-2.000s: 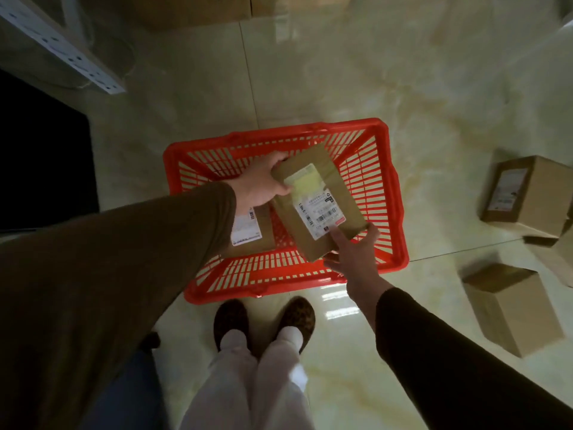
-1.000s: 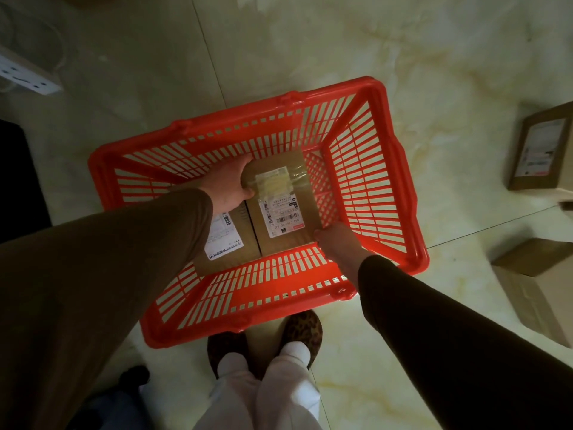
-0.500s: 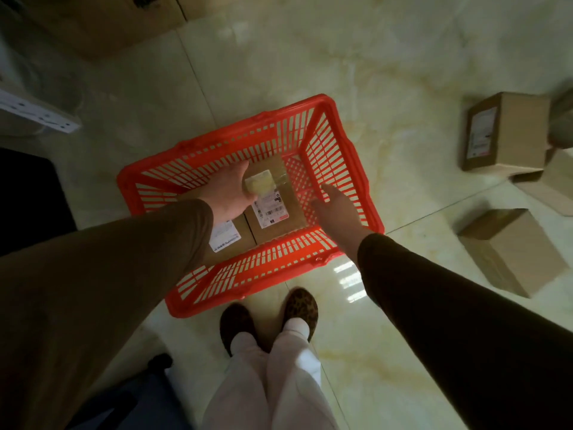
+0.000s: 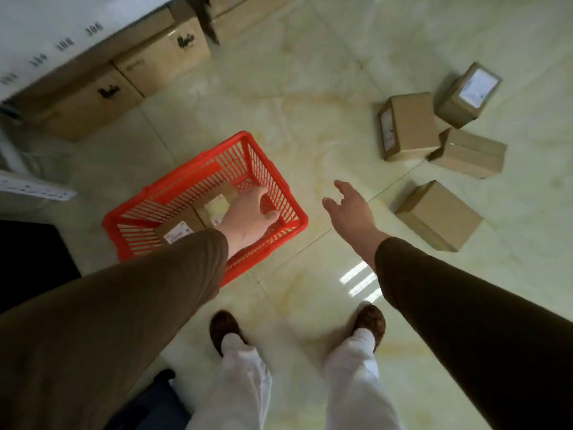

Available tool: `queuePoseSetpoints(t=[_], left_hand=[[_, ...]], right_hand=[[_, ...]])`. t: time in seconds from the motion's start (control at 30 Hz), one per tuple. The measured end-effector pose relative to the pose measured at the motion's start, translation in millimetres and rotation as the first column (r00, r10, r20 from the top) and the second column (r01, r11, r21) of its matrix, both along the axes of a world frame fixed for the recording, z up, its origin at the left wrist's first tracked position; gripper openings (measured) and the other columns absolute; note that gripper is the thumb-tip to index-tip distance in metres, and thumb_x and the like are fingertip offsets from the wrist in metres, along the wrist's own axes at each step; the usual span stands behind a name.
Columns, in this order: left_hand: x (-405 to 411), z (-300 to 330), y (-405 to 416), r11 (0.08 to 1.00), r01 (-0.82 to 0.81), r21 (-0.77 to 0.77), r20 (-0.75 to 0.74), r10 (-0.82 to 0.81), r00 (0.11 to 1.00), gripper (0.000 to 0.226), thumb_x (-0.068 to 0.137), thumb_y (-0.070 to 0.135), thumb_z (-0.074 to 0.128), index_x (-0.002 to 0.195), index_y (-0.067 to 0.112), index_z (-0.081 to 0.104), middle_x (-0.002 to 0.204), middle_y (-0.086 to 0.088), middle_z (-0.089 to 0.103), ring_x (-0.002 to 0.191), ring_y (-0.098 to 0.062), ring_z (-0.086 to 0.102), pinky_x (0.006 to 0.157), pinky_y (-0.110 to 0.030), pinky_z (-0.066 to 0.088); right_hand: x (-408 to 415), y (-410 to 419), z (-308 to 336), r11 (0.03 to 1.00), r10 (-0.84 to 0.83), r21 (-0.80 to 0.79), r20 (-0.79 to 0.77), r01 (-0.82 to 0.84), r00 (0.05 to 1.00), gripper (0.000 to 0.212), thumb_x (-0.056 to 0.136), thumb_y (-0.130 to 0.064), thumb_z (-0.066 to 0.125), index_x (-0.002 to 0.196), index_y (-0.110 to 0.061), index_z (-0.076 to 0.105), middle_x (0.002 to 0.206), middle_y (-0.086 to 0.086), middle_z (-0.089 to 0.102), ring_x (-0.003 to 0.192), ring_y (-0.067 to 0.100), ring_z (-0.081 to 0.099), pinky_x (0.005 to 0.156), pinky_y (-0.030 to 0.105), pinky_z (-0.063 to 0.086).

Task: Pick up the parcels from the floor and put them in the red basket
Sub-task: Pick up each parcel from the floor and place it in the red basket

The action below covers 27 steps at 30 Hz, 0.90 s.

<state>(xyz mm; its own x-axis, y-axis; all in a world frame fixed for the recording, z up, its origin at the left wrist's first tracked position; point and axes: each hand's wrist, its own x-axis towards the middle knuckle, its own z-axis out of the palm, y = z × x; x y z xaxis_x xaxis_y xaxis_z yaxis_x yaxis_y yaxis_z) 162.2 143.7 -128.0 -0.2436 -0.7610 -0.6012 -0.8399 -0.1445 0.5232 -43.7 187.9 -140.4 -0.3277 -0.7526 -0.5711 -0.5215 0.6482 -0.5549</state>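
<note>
Head view, looking down at a tiled floor (image 4: pixel 310 88). The red basket (image 4: pixel 130 234) is sitting left of centre, holding two parcels: a labelled one (image 4: pixel 176 232) on its near-left side and a second (image 4: pixel 217 203) beside it, partly hidden by the left hand (image 4: pixel 248 218). A second ago both hands were lowering that second parcel into the basket; now it is lying flat on the bottom and both hands are coming away from it. The left hand is hovering over the basket's right side with its fingers loosely spread and nothing in them. The right hand (image 4: pixel 350 209) is out of the basket, reaching right across bare floor, open wide and empty. Four parcels are waiting on the floor at right: the nearest (image 4: pixel 440 217) just beyond the right hand, and three more (image 4: pixel 409 125) (image 4: pixel 468 96) (image 4: pixel 471 153) clustered farther off. Large cartons (image 4: pixel 161 54) are lining the far left. Judgement: one placement is finished and the next pickup is beginning, probably with the nearest parcel; the task is about a third done.
</note>
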Motion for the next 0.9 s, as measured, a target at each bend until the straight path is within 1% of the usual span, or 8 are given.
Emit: queuePoseSetpoints(t=[0.17, 0.33, 0.43, 0.67, 0.73, 0.83, 0.87, 0.9], left_hand=[[-72.9, 2.5, 18.0, 1.000, 0.007, -0.009, 0.066, -0.006, 0.998, 0.055, 0.094, 0.031, 0.066, 0.142, 0.009, 0.051, 0.146, -0.011, 0.050, 0.136, -0.026, 0.045, 0.111, -0.030, 0.031], [-150.3, 3.2, 26.0, 0.999, 0.012, 0.048, 0.041, -0.014, 0.999, 0.053, 0.096, 0.036, 0.063, 0.142, 0.013, 0.050, 0.148, -0.008, 0.047, 0.137, -0.025, 0.043, 0.114, -0.034, 0.031], [-188.2, 0.6, 22.2, 0.999, 0.018, 0.048, 0.016, -0.019, 1.000, 0.052, 0.095, 0.037, 0.062, 0.140, 0.014, 0.051, 0.149, -0.009, 0.046, 0.138, -0.025, 0.042, 0.115, -0.036, 0.030], [-258.4, -8.3, -12.6, 0.994, 0.017, 0.107, -0.027, -0.015, 1.000, 0.051, 0.096, 0.039, 0.057, 0.141, 0.017, 0.050, 0.149, -0.005, 0.045, 0.137, -0.023, 0.043, 0.111, -0.035, 0.033], [-277.9, -12.3, -26.3, 0.993, 0.000, 0.120, -0.048, 0.006, 0.999, 0.050, 0.097, 0.040, 0.057, 0.142, 0.018, 0.049, 0.149, -0.004, 0.045, 0.131, -0.021, 0.048, 0.106, -0.031, 0.037], [-310.2, -14.3, -41.8, 0.989, -0.047, 0.138, -0.088, 0.059, 0.994, 0.050, 0.098, 0.038, 0.056, 0.143, 0.019, 0.048, 0.144, 0.000, 0.045, 0.096, -0.008, 0.059, 0.075, -0.014, 0.042], [-321.6, -15.8, -45.8, 0.988, -0.057, 0.143, -0.096, 0.071, 0.993, 0.050, 0.098, 0.039, 0.056, 0.143, 0.020, 0.047, 0.144, -0.001, 0.046, 0.091, -0.008, 0.058, 0.071, -0.015, 0.041], [-333.0, -17.8, -49.6, 0.988, -0.061, 0.143, -0.105, 0.077, 0.991, 0.051, 0.097, 0.040, 0.056, 0.143, 0.020, 0.047, 0.144, -0.001, 0.046, 0.097, -0.013, 0.059, 0.076, -0.019, 0.040]], right_hand=[[-91.2, 24.7, 15.1, 0.999, -0.048, -0.024, 0.029, 0.048, 0.998, 0.052, 0.102, -0.032, 0.055, 0.151, -0.020, 0.044, 0.153, 0.006, 0.051, 0.135, 0.026, 0.053, 0.103, 0.033, 0.041], [-185.5, 30.7, 32.1, 1.000, -0.025, -0.013, -0.030, 0.025, 0.999, 0.049, 0.104, -0.031, 0.051, 0.151, -0.020, 0.044, 0.150, 0.006, 0.053, 0.128, 0.027, 0.057, 0.090, 0.029, 0.039], [-223.6, 24.1, 31.2, 0.996, -0.090, -0.005, -0.040, 0.089, 0.995, 0.048, 0.103, -0.029, 0.052, 0.149, -0.018, 0.047, 0.149, 0.010, 0.053, 0.124, 0.030, 0.059, 0.097, 0.036, 0.047], [-269.1, -6.1, 17.1, 0.993, -0.111, 0.031, -0.024, 0.112, 0.993, 0.047, 0.103, -0.030, 0.052, 0.147, -0.016, 0.048, 0.148, 0.011, 0.054, 0.129, 0.032, 0.057, 0.101, 0.039, 0.045], [-284.0, -19.6, 11.3, 0.992, -0.117, 0.033, -0.033, 0.119, 0.993, 0.047, 0.102, -0.031, 0.053, 0.147, -0.017, 0.049, 0.148, 0.009, 0.054, 0.130, 0.030, 0.057, 0.101, 0.037, 0.044], [-311.3, -36.4, 4.2, 0.990, -0.134, 0.030, -0.040, 0.135, 0.990, 0.047, 0.102, -0.033, 0.053, 0.146, -0.017, 0.049, 0.148, 0.007, 0.054, 0.131, 0.028, 0.056, 0.103, 0.038, 0.044], [-321.4, -40.4, 1.3, 0.990, -0.139, 0.028, -0.040, 0.140, 0.989, 0.046, 0.102, -0.033, 0.052, 0.146, -0.017, 0.050, 0.148, 0.007, 0.054, 0.131, 0.028, 0.055, 0.105, 0.039, 0.044], [-331.9, -43.9, -2.1, 0.989, -0.143, 0.028, -0.042, 0.144, 0.989, 0.046, 0.102, -0.033, 0.052, 0.146, -0.017, 0.050, 0.148, 0.007, 0.054, 0.131, 0.028, 0.055, 0.105, 0.039, 0.044]])
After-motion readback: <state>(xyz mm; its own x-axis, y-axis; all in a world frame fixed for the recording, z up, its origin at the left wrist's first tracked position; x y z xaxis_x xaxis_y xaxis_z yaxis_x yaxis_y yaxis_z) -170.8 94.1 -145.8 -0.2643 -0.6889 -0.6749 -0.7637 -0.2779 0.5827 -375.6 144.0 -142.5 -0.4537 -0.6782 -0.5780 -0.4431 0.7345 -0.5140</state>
